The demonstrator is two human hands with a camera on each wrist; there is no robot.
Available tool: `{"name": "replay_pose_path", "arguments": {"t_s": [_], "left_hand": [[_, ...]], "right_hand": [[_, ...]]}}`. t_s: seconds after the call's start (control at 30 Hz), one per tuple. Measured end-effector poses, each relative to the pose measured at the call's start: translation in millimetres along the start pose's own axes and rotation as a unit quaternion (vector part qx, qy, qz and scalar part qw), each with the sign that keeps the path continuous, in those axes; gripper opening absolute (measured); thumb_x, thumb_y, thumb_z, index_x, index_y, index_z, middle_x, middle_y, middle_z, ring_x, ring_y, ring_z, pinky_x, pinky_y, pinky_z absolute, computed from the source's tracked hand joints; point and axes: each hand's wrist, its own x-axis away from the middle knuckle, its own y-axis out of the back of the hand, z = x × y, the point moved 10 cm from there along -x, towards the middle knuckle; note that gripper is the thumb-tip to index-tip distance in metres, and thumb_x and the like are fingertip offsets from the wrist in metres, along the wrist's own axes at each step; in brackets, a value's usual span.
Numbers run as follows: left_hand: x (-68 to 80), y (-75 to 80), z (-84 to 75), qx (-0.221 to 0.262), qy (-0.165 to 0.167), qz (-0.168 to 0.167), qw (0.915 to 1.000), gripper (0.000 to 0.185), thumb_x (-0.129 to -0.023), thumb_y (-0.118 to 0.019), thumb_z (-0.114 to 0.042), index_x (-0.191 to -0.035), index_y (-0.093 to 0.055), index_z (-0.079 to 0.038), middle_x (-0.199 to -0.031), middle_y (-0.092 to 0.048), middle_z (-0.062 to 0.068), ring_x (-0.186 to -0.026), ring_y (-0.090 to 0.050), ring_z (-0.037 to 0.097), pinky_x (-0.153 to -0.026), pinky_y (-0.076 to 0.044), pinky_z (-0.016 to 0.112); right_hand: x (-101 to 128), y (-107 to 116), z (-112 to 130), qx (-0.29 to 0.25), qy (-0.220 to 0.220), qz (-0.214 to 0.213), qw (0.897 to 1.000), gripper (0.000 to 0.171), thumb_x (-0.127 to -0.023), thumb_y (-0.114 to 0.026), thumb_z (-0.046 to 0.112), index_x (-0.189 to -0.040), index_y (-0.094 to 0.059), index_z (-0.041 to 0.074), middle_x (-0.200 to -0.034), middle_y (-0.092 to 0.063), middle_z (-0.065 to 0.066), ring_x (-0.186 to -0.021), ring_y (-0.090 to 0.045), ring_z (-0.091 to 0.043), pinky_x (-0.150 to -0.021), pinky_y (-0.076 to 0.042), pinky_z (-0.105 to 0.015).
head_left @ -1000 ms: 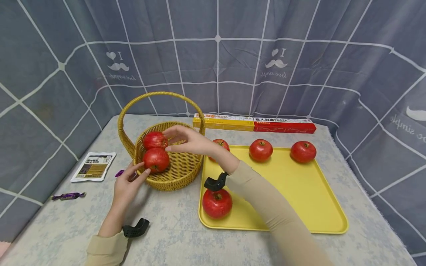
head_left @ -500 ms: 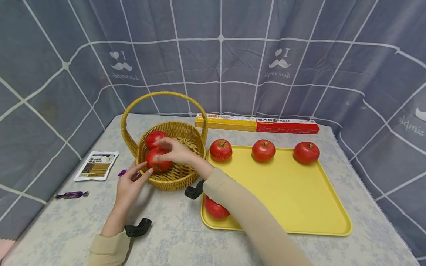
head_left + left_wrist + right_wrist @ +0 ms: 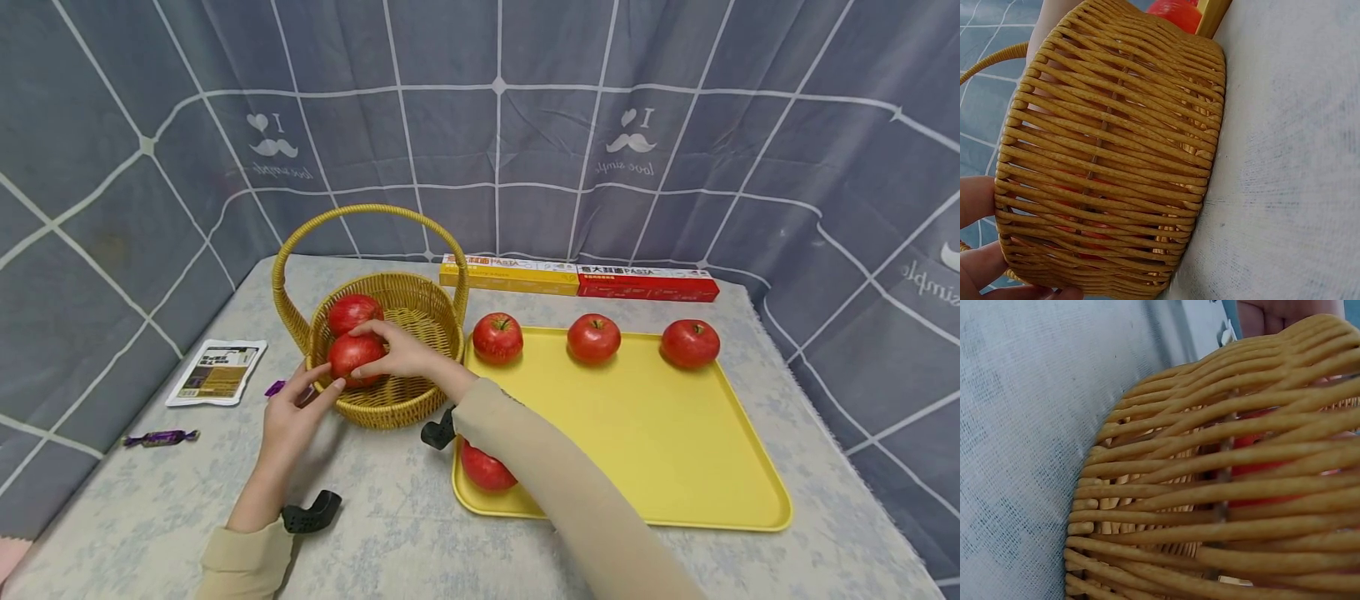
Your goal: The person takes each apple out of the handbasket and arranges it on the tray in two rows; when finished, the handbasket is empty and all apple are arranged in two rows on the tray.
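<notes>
Two red apples lie in the golden wicker basket (image 3: 420,408), whose tall handle arches over it. My right hand (image 3: 405,354) reaches over the rim and grips the nearer apple (image 3: 347,357) with thumb and fingers. Behind it, against the basket's left wall, rests the farther apple (image 3: 356,312). My left hand (image 3: 292,417) holds the basket's rim at the front left. In the left wrist view, fingers (image 3: 982,265) of that hand show at the rim. The right wrist view shows mostly the woven wall, with red glimpsed through its gaps; the right hand's fingers are hidden there.
Right of the basket lies a yellow tray (image 3: 630,433) with several apples along its edges. A yellow pasta box (image 3: 510,277) and a red one (image 3: 645,286) stand behind. At left are a flat packet (image 3: 217,373) and a purple-wrapped candy (image 3: 161,438).
My right hand has moved from beside the farther apple toward me, down onto the nearer one. The left hand keeps its place at the rim.
</notes>
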Motion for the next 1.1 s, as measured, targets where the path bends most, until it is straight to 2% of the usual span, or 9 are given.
{"name": "replay_pose_path", "arguments": {"t_s": [0.3, 0.5, 0.67, 0.77, 0.9, 1.1], "left_hand": [[0.0, -0.3, 0.5, 0.002, -0.003, -0.001, 1.0, 0.052, -0.09, -0.065, -0.028, -0.133, -0.052, -0.001, -0.152, -0.024, 0.011, -0.134, -0.032, 0.029, -0.106, -0.035, 0.042], [-0.1, -0.3, 0.7, 0.002, -0.003, 0.001, 1.0, 0.053, -0.089, -0.065, -0.029, -0.133, -0.052, -0.002, -0.152, -0.023, 0.012, -0.132, -0.035, 0.031, -0.105, -0.036, 0.042], [0.5, -0.2, 0.9, -0.004, 0.004, 0.007, 1.0, 0.055, -0.09, -0.064, -0.032, -0.134, -0.051, -0.003, -0.153, -0.021, 0.014, -0.131, -0.037, 0.033, -0.104, -0.036, 0.044], [0.7, -0.7, 0.6, -0.004, 0.004, 0.009, 0.9999, 0.056, -0.09, -0.064, -0.033, -0.135, -0.05, -0.003, -0.153, -0.021, 0.014, -0.132, -0.035, 0.033, -0.105, -0.035, 0.043], [0.6, -1.3, 0.6, -0.005, 0.003, 0.007, 1.0, 0.055, -0.09, -0.064, -0.032, -0.134, -0.05, -0.002, -0.153, -0.022, 0.01, -0.134, -0.032, 0.03, -0.106, -0.034, 0.041], [0.3, -0.2, 2.2, -0.004, 0.001, 0.0, 1.0, 0.055, -0.09, -0.065, -0.031, -0.134, -0.051, -0.001, -0.152, -0.024, 0.008, -0.135, -0.03, 0.027, -0.105, -0.035, 0.04]], "right_hand": [[-2, -3, -3, -0.03, 0.007, 0.011, 0.999, 0.059, -0.073, -0.08, 0.014, -0.123, -0.05, 0.009, -0.124, -0.049, -0.009, -0.112, -0.048, -0.016, -0.088, -0.044, -0.02], [2, -1, -3, 0.016, -0.023, 0.012, 1.0, 0.054, -0.076, -0.076, 0.024, -0.123, -0.051, 0.013, -0.12, -0.054, -0.006, -0.105, -0.052, -0.015, -0.08, -0.046, -0.02], [5, 9, 5, 0.029, -0.033, -0.001, 0.999, 0.049, -0.079, -0.072, 0.031, -0.123, -0.054, 0.016, -0.119, -0.056, -0.004, -0.102, -0.053, -0.014, -0.081, -0.047, -0.024], [9, 21, 16, 0.035, -0.024, -0.005, 0.999, 0.049, -0.08, -0.071, 0.032, -0.125, -0.055, 0.017, -0.121, -0.056, -0.005, -0.103, -0.053, -0.014, -0.081, -0.047, -0.025], [21, 48, 27, 0.033, -0.009, -0.019, 0.999, 0.05, -0.081, -0.07, 0.033, -0.128, -0.055, 0.02, -0.12, -0.056, -0.004, -0.103, -0.053, -0.014, -0.078, -0.049, -0.025], [57, 94, 31, -0.035, 0.026, -0.033, 0.999, 0.05, -0.086, -0.066, 0.023, -0.133, -0.052, 0.016, -0.118, -0.058, -0.005, -0.103, -0.054, -0.015, -0.08, -0.05, -0.028]]}}
